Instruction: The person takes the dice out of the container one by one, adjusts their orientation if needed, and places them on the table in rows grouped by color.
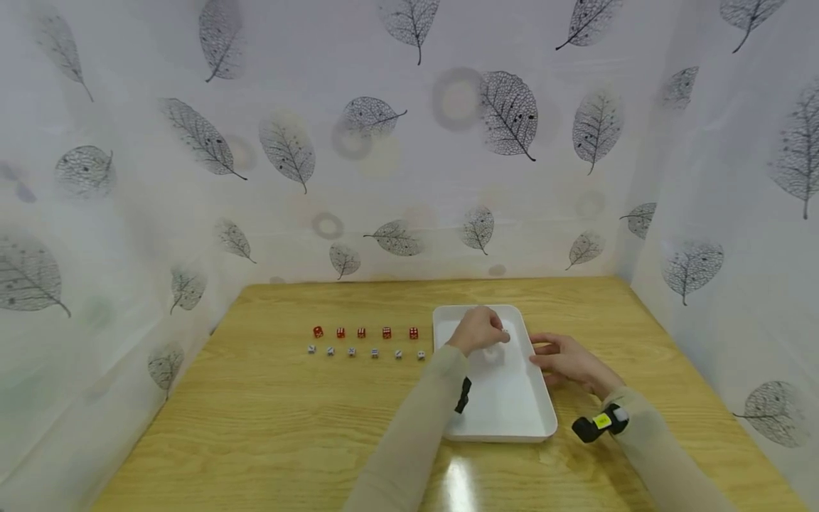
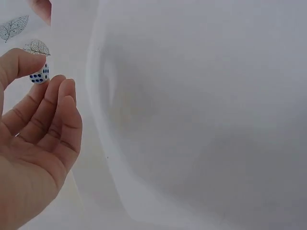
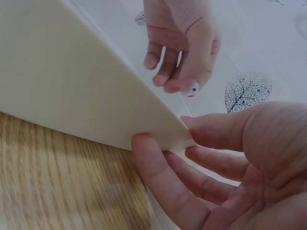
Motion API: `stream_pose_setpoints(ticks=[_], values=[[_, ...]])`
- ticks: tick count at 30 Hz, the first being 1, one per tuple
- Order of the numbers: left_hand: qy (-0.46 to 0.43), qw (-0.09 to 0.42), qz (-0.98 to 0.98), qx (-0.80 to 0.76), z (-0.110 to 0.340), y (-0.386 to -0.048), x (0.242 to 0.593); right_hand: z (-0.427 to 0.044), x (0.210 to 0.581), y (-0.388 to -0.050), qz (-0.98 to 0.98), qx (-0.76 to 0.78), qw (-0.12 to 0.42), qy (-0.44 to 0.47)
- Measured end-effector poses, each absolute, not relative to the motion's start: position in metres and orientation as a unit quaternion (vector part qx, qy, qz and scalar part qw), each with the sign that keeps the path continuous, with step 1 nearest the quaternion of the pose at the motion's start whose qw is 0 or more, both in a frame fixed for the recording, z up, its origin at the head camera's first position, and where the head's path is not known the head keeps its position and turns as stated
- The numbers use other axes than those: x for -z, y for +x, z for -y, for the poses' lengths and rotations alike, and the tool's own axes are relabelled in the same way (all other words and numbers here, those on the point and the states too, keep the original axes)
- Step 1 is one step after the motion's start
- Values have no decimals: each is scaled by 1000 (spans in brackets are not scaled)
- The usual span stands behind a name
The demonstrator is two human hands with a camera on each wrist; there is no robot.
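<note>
My left hand [image 1: 476, 329] is over the far part of a white tray [image 1: 502, 416]. Between thumb and fingertip it pinches a white die [image 2: 39, 75] with blue pips; the same die [image 3: 194, 89] shows partly beyond its fingers in the right wrist view. At the tray's right side is my right hand [image 1: 569, 364]. Seen from the right wrist, its thumb [image 3: 216, 129] lies at the rim and its other fingers are against the outer wall, holding the tray's edge.
Left of the tray, a row of several red dice [image 1: 387, 333] stands on the wooden table [image 1: 275, 412]. Nearer lies a row of several white dice [image 1: 374, 353]. A leaf-patterned curtain [image 1: 422, 178] encloses the back and sides.
</note>
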State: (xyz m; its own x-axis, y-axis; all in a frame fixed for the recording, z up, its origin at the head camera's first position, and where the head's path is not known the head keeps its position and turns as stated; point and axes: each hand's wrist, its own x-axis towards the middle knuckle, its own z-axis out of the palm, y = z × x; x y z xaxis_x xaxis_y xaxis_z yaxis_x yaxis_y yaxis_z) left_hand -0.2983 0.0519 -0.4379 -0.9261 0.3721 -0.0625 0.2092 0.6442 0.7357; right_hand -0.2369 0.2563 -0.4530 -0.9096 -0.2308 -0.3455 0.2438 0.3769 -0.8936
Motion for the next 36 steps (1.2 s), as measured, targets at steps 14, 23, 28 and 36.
stream_pose_setpoints(ticks=[14,23,28,36], values=[[225,93,-872,-425,-13,-302,411,-258,459,-234,-806,553,210,-1],[224,67,-845,-481,25,-299,416,-259,458,-234,-800,561,209,-15],[215,60,-835,-504,45,-294,419,-260,456,-233,-800,561,212,-26],[197,41,-841,-502,76,-294,428,-259,454,-235,-804,558,207,-23]])
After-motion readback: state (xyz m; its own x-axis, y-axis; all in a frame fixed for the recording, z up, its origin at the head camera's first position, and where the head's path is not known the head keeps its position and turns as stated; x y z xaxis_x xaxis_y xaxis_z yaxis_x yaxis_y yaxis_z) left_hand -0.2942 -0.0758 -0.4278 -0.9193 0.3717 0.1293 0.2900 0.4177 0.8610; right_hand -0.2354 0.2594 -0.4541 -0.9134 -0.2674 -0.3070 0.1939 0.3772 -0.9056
